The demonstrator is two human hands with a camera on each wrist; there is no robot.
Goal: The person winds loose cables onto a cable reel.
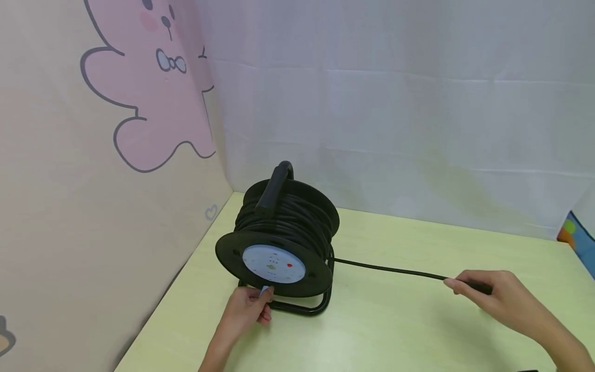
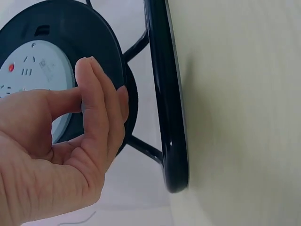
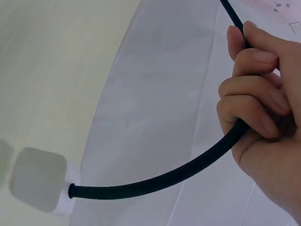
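A black cable reel (image 1: 321,212) stands on its tubular frame (image 1: 302,310), wound with many turns of black cable. On its front disc is a round pale socket panel (image 1: 274,263) with a red dot. At the disc's lower rim my left hand (image 1: 244,309) pinches a small pale knob (image 1: 264,290), mostly hidden by the fingers. From the reel's right side a stretch of cable (image 1: 390,268) runs out nearly straight to my right hand (image 1: 506,299), whose fingers curl round it. Beyond that hand, in the right wrist view, the cable bends down to a white plug (image 3: 40,181).
The reel's carrying handle (image 1: 274,188) points up. All of this is on a pale yellow table (image 1: 381,325). A cartoon-printed wall covering (image 1: 153,217) borders the left side and a white sheet (image 1: 418,129) hangs behind. A dark object's edge (image 1: 528,370) shows at the bottom right.
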